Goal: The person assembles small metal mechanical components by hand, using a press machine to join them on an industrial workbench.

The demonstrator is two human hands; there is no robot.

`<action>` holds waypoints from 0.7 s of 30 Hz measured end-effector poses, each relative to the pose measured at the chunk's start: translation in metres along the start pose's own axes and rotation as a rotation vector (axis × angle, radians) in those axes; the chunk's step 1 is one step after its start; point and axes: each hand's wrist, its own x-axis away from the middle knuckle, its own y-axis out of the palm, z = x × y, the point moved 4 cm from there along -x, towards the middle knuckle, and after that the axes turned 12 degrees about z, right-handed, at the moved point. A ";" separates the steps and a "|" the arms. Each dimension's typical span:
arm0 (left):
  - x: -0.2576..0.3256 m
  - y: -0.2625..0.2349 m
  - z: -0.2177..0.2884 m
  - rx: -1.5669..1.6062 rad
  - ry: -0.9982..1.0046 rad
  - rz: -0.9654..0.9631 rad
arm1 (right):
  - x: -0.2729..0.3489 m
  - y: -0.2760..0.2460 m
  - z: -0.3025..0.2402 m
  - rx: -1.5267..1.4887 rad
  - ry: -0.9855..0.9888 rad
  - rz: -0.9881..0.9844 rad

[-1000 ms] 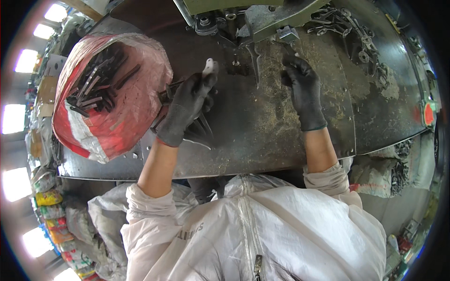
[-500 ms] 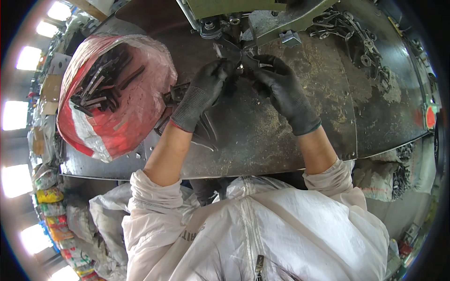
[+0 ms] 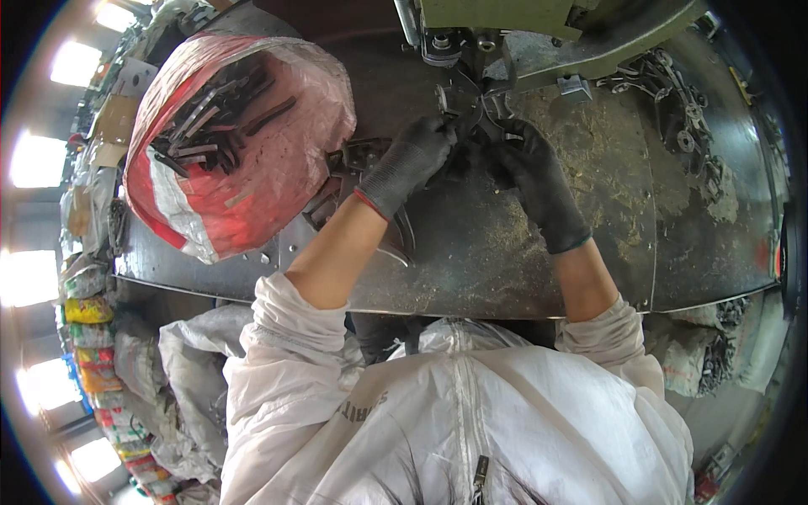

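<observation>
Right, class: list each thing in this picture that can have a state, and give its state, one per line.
Left hand: gloved, pinching the metal part.
Right hand: gloved, gripping the same part.
Metal part: held under the machine head.
Red sack: open, holding dark metal pieces.
Steel table: strewn with grit.

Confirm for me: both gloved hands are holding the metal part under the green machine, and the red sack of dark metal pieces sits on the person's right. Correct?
Not quite. In the head view the red sack lies on the person's left. The rest stands: left hand and right hand hold the metal part under the green machine.
</observation>
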 end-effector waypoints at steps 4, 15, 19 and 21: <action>-0.013 -0.081 -0.023 -0.272 0.165 0.226 | -0.004 -0.015 0.007 -0.014 0.010 0.005; -0.020 -0.347 -0.270 -0.733 -0.056 0.613 | 0.017 0.027 -0.022 -0.100 -0.047 -0.108; -0.045 -0.244 -0.179 -0.338 -0.139 0.461 | 0.030 0.001 -0.030 0.099 0.051 0.038; -0.019 -0.250 -0.148 0.729 -0.321 0.700 | 0.026 -0.002 -0.008 0.082 0.060 -0.002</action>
